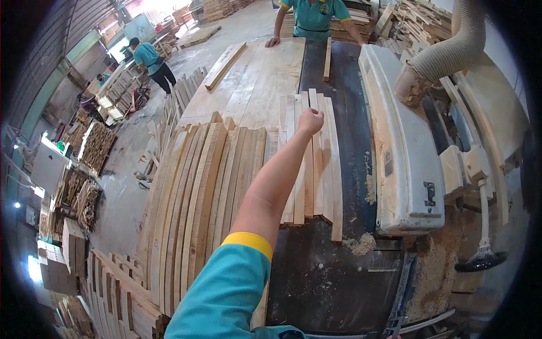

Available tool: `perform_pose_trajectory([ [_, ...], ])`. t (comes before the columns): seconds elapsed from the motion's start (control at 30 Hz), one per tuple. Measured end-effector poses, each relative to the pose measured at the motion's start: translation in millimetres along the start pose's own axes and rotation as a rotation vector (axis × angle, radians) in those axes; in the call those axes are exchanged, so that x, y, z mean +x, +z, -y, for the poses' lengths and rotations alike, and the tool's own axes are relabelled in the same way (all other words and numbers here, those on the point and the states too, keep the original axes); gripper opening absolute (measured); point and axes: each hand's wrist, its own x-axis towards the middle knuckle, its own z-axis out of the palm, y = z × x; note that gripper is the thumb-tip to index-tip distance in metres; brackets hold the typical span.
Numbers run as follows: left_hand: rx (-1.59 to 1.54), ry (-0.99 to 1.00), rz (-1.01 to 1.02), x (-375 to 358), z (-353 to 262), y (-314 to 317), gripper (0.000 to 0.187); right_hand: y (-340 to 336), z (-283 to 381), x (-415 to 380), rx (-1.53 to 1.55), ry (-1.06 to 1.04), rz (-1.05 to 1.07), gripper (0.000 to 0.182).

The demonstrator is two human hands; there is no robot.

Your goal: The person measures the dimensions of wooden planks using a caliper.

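My left hand (310,120) reaches forward over a row of pale wooden strips (317,181) lying side by side on the dark machine table (322,282). Its fingers are curled closed on a strip near the far end of the row; the exact grip is partly hidden under the hand. The near ends of the strips are uneven, one sticking out towards me. Left of my forearm lies a larger stack of longer wooden strips (197,192). My right hand does not show.
A pale machine housing (401,152) with a ribbed hose (446,56) stands at the right. Sawdust (364,244) lies beside it. Across the table a co-worker (313,17) rests a hand on the plywood top (254,73), near a loose strip (327,59). Another person (149,59) stands farther left.
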Motion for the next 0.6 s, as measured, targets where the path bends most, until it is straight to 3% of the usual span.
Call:
perform_pose_trajectory([
  [0.07, 0.036, 0.014, 0.009, 6, -2, 3, 0.049, -7, 1, 4, 0.056, -0.216, -0.111, 0.035],
  [0.1, 0.023, -0.005, 0.052, 14, 1, 6, 0.054, -19, 19, 3, -0.074, 0.237, 0.203, 0.035],
  [0.13, 0.025, -0.010, 0.057, 21, 9, 12, 0.054, -15, 14, 9, -0.079, 0.239, 0.209, 0.035],
  [0.17, 0.043, 0.013, 0.016, 30, 11, 16, 0.056, -3, 4, 19, 0.115, -0.170, -0.009, 0.035],
  [0.47, 0.129, 0.086, 0.074, 59, -4, 20, 0.076, -20, 26, 26, -0.060, -0.172, -0.010, 0.040],
  [0.5, 0.152, 0.088, 0.080, 64, -5, 21, 0.077, -30, 41, 25, -0.161, 0.276, 0.275, 0.041],
  [0.53, 0.174, 0.089, 0.089, 67, -5, 23, 0.078, -19, 23, 26, -0.167, 0.282, 0.273, 0.041],
  [0.57, 0.160, 0.087, 0.105, 65, -11, 20, 0.077, -1, 1, 36, -0.056, -0.207, -0.033, 0.040],
  [0.6, 0.156, 0.090, 0.109, 66, -11, 22, 0.077, -5, 6, 35, -0.061, -0.204, -0.036, 0.040],
])
